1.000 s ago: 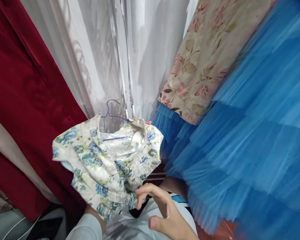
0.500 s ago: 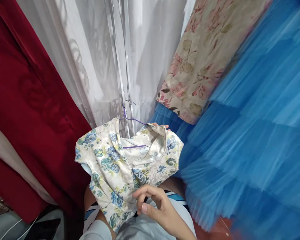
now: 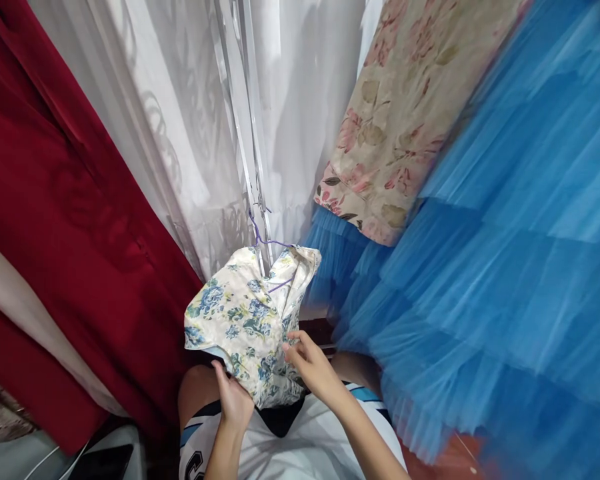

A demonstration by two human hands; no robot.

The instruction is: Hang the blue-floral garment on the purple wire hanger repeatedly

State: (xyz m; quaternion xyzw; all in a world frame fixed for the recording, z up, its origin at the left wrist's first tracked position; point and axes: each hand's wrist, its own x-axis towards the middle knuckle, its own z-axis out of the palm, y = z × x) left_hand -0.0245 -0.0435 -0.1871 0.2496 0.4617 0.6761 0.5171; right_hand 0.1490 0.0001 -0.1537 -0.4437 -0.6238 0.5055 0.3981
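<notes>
Between left hand (image 3: 236, 398) and right hand (image 3: 314, 368): floral garment (image 3: 240, 313) on purple hanger (image 3: 258, 235), lengthwise from hanger toward lap (image 3: 320, 437). Left at lower edge, closure impossible to tell; right beside front, fingertips parted.

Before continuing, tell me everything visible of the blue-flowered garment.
The garment is pale, slightly shiny cloth printed with blue flowers and green leaves, open at the neckline, pale blue inside one armhole. Creased and tilted, it is on a purple hanger above the person's lap. The left hand touches its lower side; whether the right hand does is unclear.
</notes>
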